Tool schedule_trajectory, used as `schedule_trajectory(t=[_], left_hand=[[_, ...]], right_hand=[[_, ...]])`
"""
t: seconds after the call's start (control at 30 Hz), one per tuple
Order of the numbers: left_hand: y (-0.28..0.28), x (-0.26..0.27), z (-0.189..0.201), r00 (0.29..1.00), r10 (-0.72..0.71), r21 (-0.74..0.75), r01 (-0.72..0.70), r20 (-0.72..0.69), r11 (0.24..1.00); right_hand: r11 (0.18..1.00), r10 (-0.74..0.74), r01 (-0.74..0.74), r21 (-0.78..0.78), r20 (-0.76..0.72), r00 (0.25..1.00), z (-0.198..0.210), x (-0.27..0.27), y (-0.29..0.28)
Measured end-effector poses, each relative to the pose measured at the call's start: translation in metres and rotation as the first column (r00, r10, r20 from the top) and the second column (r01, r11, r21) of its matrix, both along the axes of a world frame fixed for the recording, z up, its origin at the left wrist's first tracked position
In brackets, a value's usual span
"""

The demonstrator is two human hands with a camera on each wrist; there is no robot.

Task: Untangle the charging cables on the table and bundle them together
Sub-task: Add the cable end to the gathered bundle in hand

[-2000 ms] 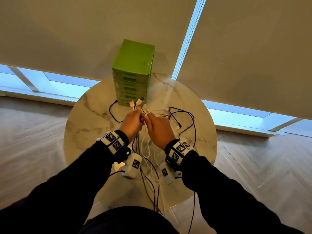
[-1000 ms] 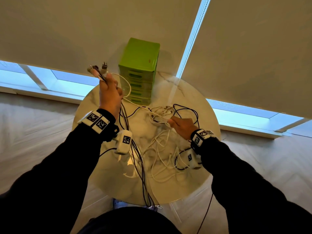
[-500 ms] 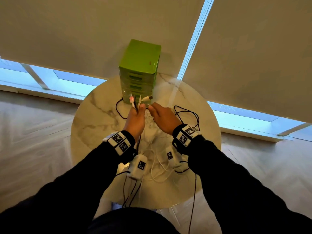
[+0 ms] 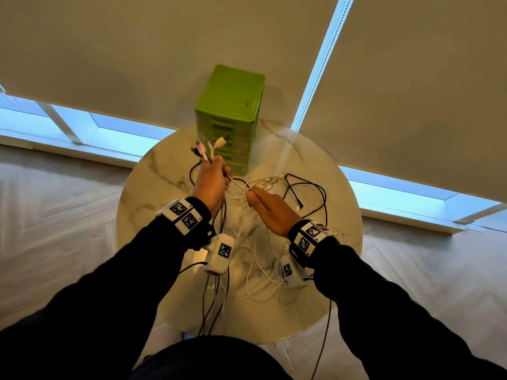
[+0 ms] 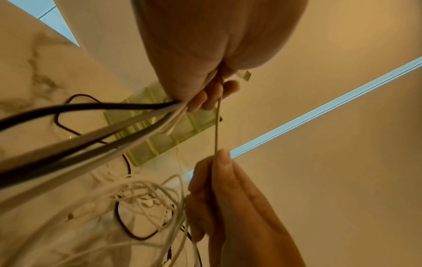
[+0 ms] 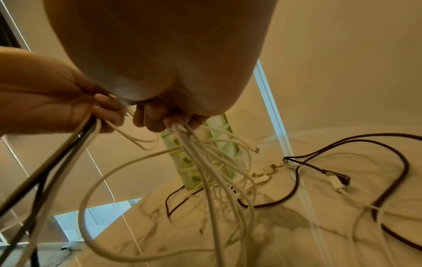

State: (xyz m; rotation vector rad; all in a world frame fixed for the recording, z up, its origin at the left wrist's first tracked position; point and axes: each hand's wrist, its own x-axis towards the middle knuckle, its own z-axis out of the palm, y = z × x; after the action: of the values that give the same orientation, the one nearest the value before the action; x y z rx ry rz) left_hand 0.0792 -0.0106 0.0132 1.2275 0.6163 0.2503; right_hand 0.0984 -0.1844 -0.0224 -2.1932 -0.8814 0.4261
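Above the round marble table (image 4: pixel 153 187), my left hand (image 4: pixel 211 182) grips a bunch of black, grey and white cable ends (image 5: pixel 109 130). Their connectors (image 4: pixel 210 149) stick up past its fingers. My right hand (image 4: pixel 270 209) is just to the right and a little lower. Its thumb and fingertips pinch a thin white cable (image 5: pixel 217 130) that runs taut from the left hand (image 5: pixel 205 97) to the right hand (image 5: pixel 221 162). In the right wrist view, several white cables (image 6: pixel 205 171) hang from the right hand's fingers (image 6: pixel 160 119). A loose white tangle (image 4: pixel 255 259) lies under both wrists.
A green drawer unit (image 4: pixel 230 116) stands at the table's far edge, right behind the left hand. A black cable (image 4: pixel 312 187) loops on the table to the right, with loose connectors (image 6: pixel 338 178) beside it. Other cables hang over the near edge (image 4: pixel 214 311) toward the floor.
Both hands were close together by the drawer unit half a second ago. The left hand has since risen to the left and the right has drawn back right, stretching a white cable between them.
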Motion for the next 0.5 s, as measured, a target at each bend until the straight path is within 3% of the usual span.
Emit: schedule_trajectory(t=[0.1,0.27,0.4,0.5], left_hand=[[0.020,0.005,0.011,0.991,0.125,-0.062,-0.122,0.047,0.991],[0.073,0.009,0.039,0.955,0.275,-0.117,-0.262,0.109,0.958],[0.084,0.000,0.042,0.966,0.213,-0.002,-0.215,0.145,0.977],[0.065,-0.008,0.041,0.972,0.141,0.028,-0.149,0.187,0.988]], right_hand=[[0.997,0.032,-0.028,-0.075,0.053,0.998,-0.011,0.001,-0.007],[0.958,-0.023,0.024,-0.286,0.007,1.000,-0.034,0.010,-0.042],[0.848,0.007,0.026,-0.530,0.061,0.998,-0.032,0.024,-0.046],[0.858,-0.083,0.140,-0.493,0.136,0.987,-0.030,0.037,-0.042]])
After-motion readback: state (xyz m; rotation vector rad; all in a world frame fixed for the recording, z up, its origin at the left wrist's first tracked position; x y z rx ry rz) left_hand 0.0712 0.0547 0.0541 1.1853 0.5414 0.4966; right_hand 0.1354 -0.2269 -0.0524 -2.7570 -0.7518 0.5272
